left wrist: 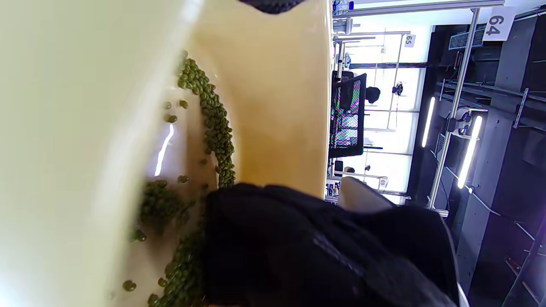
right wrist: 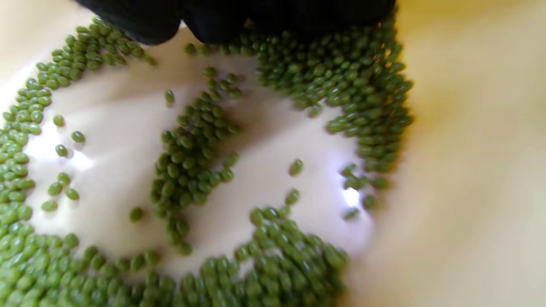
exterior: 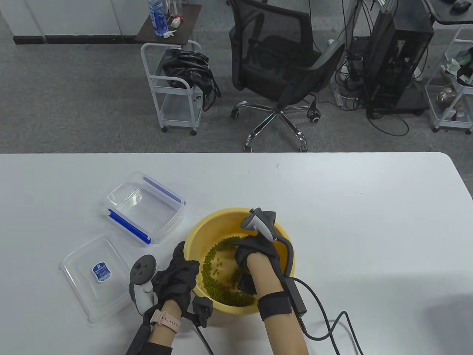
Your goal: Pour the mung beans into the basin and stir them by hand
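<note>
The yellow basin stands near the table's front edge, with green mung beans spread in a ring over its pale floor. My right hand, in a black glove, reaches down into the basin. Its fingertips touch the beans at the far side, with nothing held. My left hand grips the basin's left rim from outside. In the left wrist view the basin wall, the beans and the right hand's glove show; only a bit of a left finger is seen.
An empty clear container with blue clips sits left of the basin, and its clear lid lies further front left. A cable runs from my right wrist across the table. An office chair stands beyond the far edge.
</note>
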